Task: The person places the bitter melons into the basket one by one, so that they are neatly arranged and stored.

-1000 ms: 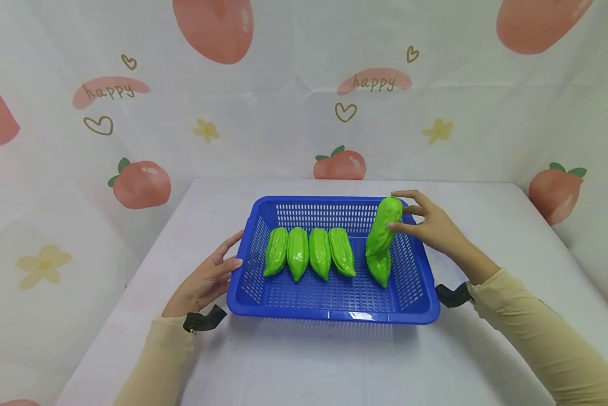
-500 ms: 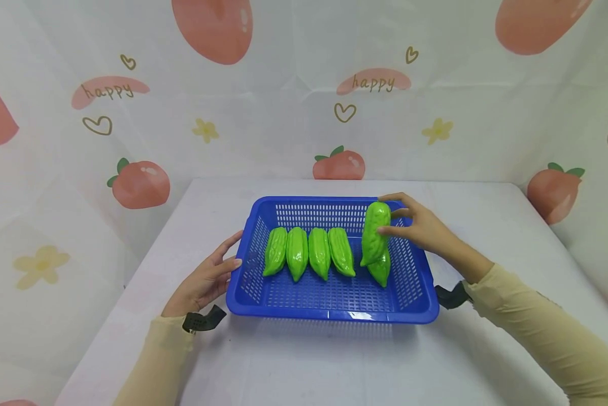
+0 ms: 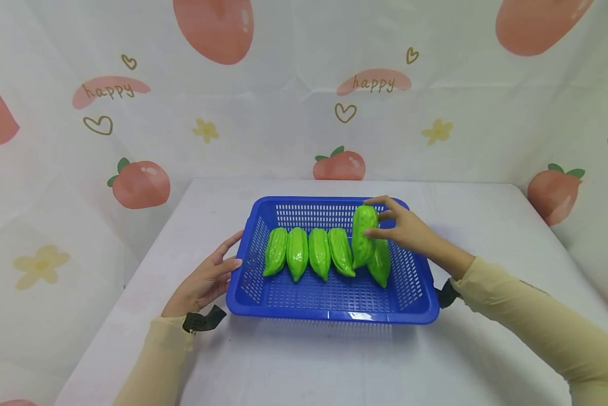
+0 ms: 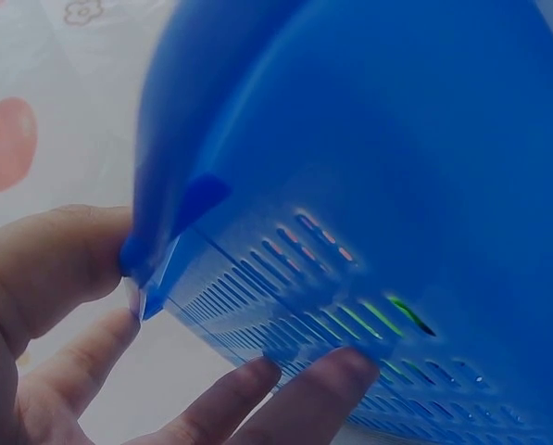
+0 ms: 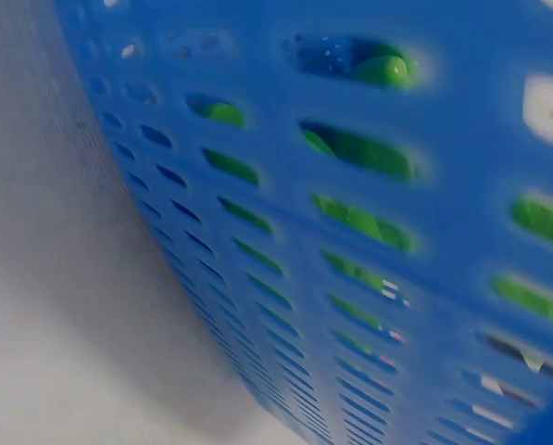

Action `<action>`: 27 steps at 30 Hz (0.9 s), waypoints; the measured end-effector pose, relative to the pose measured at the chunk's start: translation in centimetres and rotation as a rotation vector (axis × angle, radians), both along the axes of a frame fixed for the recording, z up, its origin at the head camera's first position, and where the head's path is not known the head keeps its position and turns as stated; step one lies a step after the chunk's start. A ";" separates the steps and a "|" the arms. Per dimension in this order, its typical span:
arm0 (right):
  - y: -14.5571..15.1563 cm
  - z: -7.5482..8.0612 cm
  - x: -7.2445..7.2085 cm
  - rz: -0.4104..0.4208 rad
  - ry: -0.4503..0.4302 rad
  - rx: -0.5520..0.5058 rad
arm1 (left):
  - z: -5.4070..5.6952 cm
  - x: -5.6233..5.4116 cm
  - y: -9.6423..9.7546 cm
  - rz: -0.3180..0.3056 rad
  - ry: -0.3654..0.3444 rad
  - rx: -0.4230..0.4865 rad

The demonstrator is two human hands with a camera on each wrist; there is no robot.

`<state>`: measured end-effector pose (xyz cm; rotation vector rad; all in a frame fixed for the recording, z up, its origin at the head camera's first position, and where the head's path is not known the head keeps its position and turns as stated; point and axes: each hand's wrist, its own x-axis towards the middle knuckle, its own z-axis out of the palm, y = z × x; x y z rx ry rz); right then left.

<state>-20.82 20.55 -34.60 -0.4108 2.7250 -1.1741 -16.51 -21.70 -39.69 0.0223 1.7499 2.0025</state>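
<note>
My right hand (image 3: 406, 230) holds a bright green bitter melon (image 3: 363, 239) between thumb and fingers, upright with its pointed end down, inside the blue plastic basket (image 3: 294, 312). Just right of it, partly covered, lies another bitter melon (image 3: 382, 265). Several more stand side by side along the left and middle, the nearest bitter melon (image 3: 341, 252) right beside the held one. At the basket's left end, my left hand (image 3: 201, 286) grips the rim, its fingers spread against the slotted outer wall (image 4: 285, 320). The right wrist view shows slotted basket wall (image 5: 285, 222) with green behind it; the right hand is out of that view.
The basket stands on a white table (image 3: 304, 366). A white cloth backdrop (image 3: 283, 124) printed with peaches, hearts and flowers rises behind and at both sides. Each wrist has a black camera mount (image 3: 204, 320) on it.
My right hand has carried the held bitter melon leftward and a little lower, from over the rightmost one to between it and the row. The left hand and basket have stayed put.
</note>
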 end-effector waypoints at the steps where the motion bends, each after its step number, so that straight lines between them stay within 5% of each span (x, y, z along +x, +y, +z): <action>1: -0.1 -0.1 -0.1 -0.001 -0.004 0.001 | 0.0 0.0 0.0 -0.001 0.000 -0.002; 27: -1.6 -1.4 -0.2 0.025 0.038 0.147 | -0.2 -0.1 0.0 0.000 -0.007 -0.011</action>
